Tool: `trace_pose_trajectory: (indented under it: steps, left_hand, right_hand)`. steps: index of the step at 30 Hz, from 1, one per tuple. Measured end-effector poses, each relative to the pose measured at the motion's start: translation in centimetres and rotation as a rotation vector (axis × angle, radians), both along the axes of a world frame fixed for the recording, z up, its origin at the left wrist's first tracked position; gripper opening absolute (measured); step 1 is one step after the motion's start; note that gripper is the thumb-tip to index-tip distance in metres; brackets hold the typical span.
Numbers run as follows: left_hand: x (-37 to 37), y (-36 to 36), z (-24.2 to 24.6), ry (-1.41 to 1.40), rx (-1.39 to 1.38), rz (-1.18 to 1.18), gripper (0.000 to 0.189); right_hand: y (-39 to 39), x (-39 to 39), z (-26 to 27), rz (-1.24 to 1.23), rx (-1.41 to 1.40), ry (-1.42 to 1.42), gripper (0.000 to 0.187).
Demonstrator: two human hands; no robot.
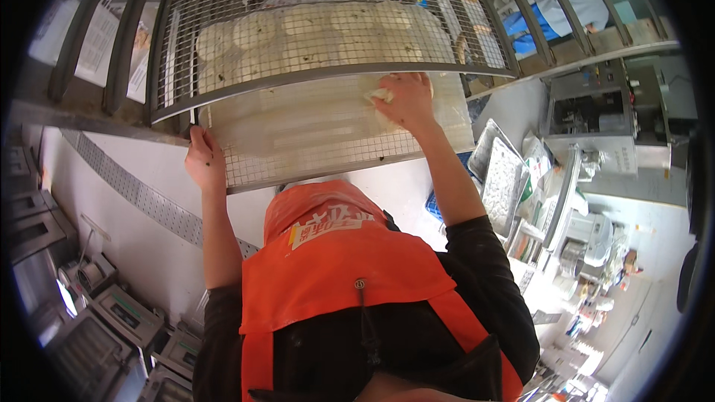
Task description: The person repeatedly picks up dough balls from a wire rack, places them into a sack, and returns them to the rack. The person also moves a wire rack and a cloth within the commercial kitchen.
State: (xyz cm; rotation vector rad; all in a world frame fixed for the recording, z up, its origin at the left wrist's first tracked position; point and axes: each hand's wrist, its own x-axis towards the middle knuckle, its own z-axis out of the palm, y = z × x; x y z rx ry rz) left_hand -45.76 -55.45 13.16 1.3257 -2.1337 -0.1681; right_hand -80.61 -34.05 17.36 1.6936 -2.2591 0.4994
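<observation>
A wire mesh tray (pixel 313 170) lined with a pale translucent sheet (pixel 301 117) extends towards me from beneath another wire mesh rack (pixel 335 73). Rows of pale, round, flattened dough pieces (pixel 304 19) with dark specks lie on the sheet, seen through the upper mesh. My left hand (pixel 206 157) grips the tray's left edge near the rack frame. Over the sheet's right part, my right hand (pixel 406 101) has its fingers closed on a pale, soft piece, which looks like dough (pixel 382 95); its fingertips are partly under the upper rack's front bar.
Metal rack bars (pixel 542 17) flank the mesh, with a person (pixel 575 3) beyond them at upper right. Two trays (pixel 500 178), one holding white pieces, stand at the right near a blue crate (pixel 433 206). A perforated metal floor strip (pixel 139 192) runs at left.
</observation>
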Motion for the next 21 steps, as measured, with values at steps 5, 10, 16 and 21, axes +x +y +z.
trace_pose_trajectory:
  steps: [5,10,16,21]
  left_hand:
    - [-0.2,0.1,-0.3,0.015,-0.009,0.02,0.008]
    - [-1.3,1.2,2.6,-0.075,0.155,0.066,0.014]
    - [-8.0,6.7,5.6,0.024,0.14,-0.486,0.042]
    - [-11.5,10.0,3.5,-0.367,0.091,-0.831,0.047]
  right_hand:
    - [4.3,-5.7,-0.9,-0.441,-0.369,-0.663,0.025]
    - [3.6,-6.1,0.3,-0.416,-0.253,-0.962,0.041]
    - [0.6,-2.0,1.1,-0.47,0.401,-0.172,0.053]
    - [3.3,-5.8,0.6,-0.493,0.029,-0.507,0.04]
